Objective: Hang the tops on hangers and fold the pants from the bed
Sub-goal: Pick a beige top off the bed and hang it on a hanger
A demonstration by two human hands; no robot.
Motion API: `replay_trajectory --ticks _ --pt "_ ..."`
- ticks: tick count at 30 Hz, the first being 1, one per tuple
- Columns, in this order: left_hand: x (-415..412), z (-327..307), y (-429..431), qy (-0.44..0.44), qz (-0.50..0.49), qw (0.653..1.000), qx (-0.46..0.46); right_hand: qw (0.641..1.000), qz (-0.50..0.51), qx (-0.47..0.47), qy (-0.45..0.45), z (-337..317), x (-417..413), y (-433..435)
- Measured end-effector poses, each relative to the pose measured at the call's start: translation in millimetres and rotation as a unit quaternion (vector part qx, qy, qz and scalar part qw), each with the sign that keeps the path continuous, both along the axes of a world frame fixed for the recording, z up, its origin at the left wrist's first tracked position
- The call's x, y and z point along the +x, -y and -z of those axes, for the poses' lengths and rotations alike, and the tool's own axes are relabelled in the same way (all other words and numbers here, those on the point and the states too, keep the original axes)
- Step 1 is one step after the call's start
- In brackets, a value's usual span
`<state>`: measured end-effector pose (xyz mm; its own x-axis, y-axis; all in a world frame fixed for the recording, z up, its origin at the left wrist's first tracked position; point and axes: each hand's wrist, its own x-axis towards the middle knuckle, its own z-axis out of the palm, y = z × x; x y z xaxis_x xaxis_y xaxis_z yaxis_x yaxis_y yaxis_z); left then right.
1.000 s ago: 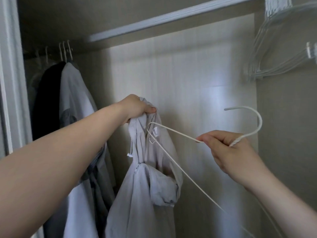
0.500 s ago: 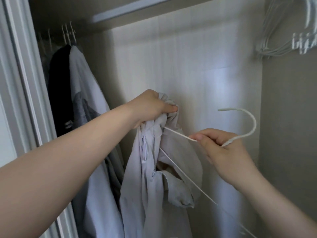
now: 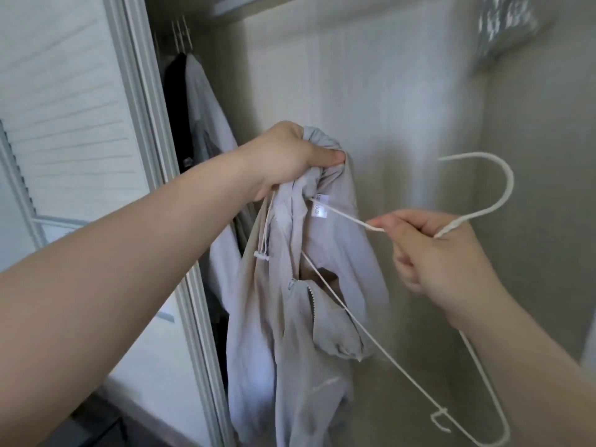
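While the person faces an open wardrobe, the left grip (image 3: 290, 159) is clenched around the bunched neck of a pale grey zip-up hooded top (image 3: 300, 366), holding it up before the wardrobe's back wall. The right grip (image 3: 442, 253) pinches a thin white wire hanger (image 3: 510, 182) just below its hook — one arm pokes into the top's neck opening. Further left, a black garment (image 3: 175, 101) hangs beside a white louvred door (image 3: 64, 108).

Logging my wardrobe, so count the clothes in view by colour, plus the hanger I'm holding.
Pale grey zip top, in the left hand: 1
Black garment, hanging: 1
Pale garment, hanging: 1
White hanger, in the right hand: 1
Total: 4
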<state>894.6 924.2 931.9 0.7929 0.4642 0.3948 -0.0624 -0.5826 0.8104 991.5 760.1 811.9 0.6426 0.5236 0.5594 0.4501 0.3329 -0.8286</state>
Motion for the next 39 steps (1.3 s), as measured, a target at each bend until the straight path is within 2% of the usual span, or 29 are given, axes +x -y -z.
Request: replay_trajectory --ticks 6,11,13,18,21,26,28,30,32,35,36,39 --pt "-48 47 97 -0.023 -0.027 0.999 -0.020 0.994 -0.047 -0.081 0.055 24 -32 100" --pt "-85 90 158 -0.104 -0.035 0.994 -0.025 0.987 -0.119 -0.106 -0.007 42 -61 168" --pt "-97 108 179 -0.126 -0.029 0.991 -0.030 0.981 -0.133 -0.138 0.014 50 -70 186" --pt "-125 149 229 -0.106 0.013 0.984 -0.140 0.971 -0.140 -0.188 0.047 93 -90 206" --pt "-139 179 255 -0.092 0.031 0.974 -0.203 0.962 -0.182 -0.202 -0.014 131 -111 212" --pt "-166 231 285 -0.111 -0.018 0.961 -0.253 0.939 -0.259 -0.159 -0.161 183 -139 232" --pt "-175 244 300 -0.145 -0.019 0.964 -0.221 0.920 -0.290 -0.157 -0.211 201 -151 239" --pt "-184 255 312 -0.183 -0.067 0.971 -0.140 0.905 -0.313 -0.164 -0.235 217 -158 247" --pt "-192 267 325 -0.236 -0.142 0.961 0.014 0.895 -0.323 -0.167 -0.257 227 -161 254" --pt "-210 282 342 -0.272 -0.200 0.899 0.278 0.882 -0.343 -0.169 -0.276 239 -156 263" --pt "-218 285 342 -0.279 -0.178 0.890 0.315 0.880 -0.349 -0.169 -0.274 241 -154 266" --pt "-246 297 337 -0.349 -0.105 0.874 0.320 0.881 -0.353 -0.170 -0.265 244 -150 272"
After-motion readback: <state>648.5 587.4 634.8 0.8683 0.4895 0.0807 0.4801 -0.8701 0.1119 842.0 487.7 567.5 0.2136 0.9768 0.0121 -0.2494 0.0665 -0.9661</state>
